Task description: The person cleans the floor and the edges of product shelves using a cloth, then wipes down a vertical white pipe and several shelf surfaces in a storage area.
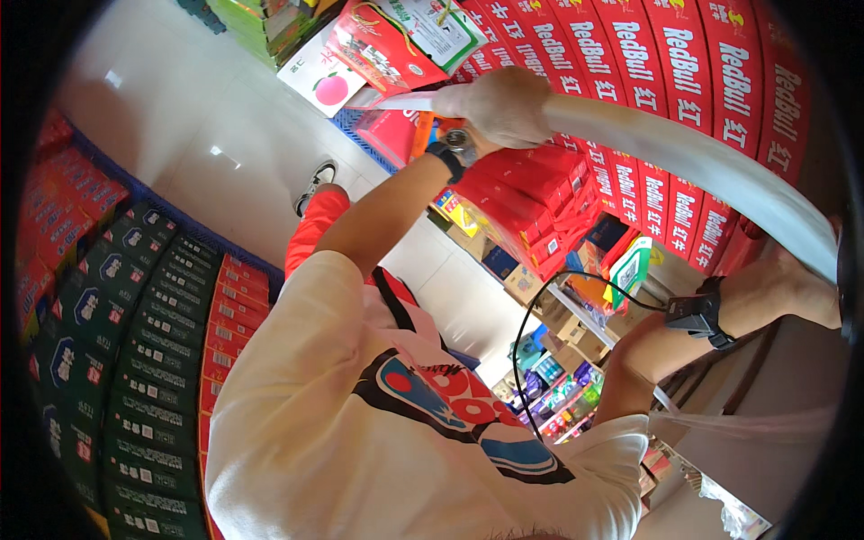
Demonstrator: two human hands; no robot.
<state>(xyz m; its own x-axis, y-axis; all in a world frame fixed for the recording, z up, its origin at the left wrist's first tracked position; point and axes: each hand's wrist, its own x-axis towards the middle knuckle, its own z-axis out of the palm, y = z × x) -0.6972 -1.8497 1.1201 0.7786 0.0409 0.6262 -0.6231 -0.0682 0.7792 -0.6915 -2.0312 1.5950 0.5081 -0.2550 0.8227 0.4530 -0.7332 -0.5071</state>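
A long, smooth, whitish strip (666, 135) runs across the upper part of the head view, from the gift boxes to the right rim. Whether it is a tube or folded sheet, I cannot tell. My left hand (506, 108), wearing a wristwatch (457, 142), is closed around it near its far left end. At the right rim my right hand (801, 286) meets the strip's other end, its fingers partly cut off by the picture edge but closed on it. A black strapped device (697, 315) sits on my right wrist. Behind the strip rises a wall of red cartons (630, 54).
A red gift box (387, 45) and a white box with a peach picture (319, 81) stand beyond my left hand. Dark green cartons (85, 306) are stacked at left. Pale tiled floor (207, 135) lies between. A black cable (515, 346) loops before my chest.
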